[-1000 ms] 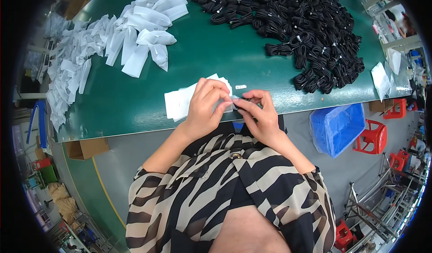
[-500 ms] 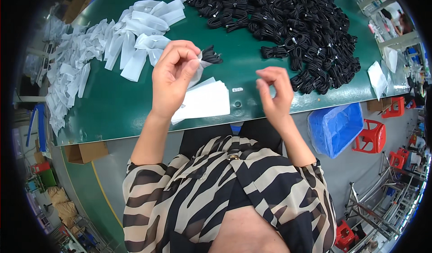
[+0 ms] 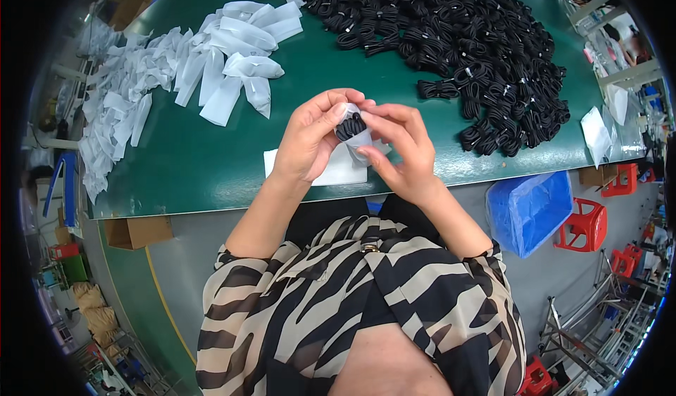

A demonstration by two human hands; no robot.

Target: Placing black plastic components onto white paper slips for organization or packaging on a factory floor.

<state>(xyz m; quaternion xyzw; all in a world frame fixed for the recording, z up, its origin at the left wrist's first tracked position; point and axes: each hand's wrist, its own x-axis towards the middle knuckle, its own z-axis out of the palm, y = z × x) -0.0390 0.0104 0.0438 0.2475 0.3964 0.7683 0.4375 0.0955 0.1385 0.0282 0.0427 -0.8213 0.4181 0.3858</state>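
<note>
Black cable (image 3: 348, 127), coiled into a bundle, shows at the mouth of a thin white bag (image 3: 359, 149), held above the surface (image 3: 211, 181) close to the middle of its near edge. From my end, the left hand (image 3: 325, 130) grips the bag near its mouth; the right hand (image 3: 380, 134) has fingers at the rim and its thumb lower down. I'd spread the mouth wide — left grip steady — and ease the bundle straight in, so no loop snags or tears the bag.

place: factory workshop | green worktable (image 3: 197, 174) | heaped black cord bundles (image 3: 486, 65) | red stool (image 3: 598, 220)
</note>
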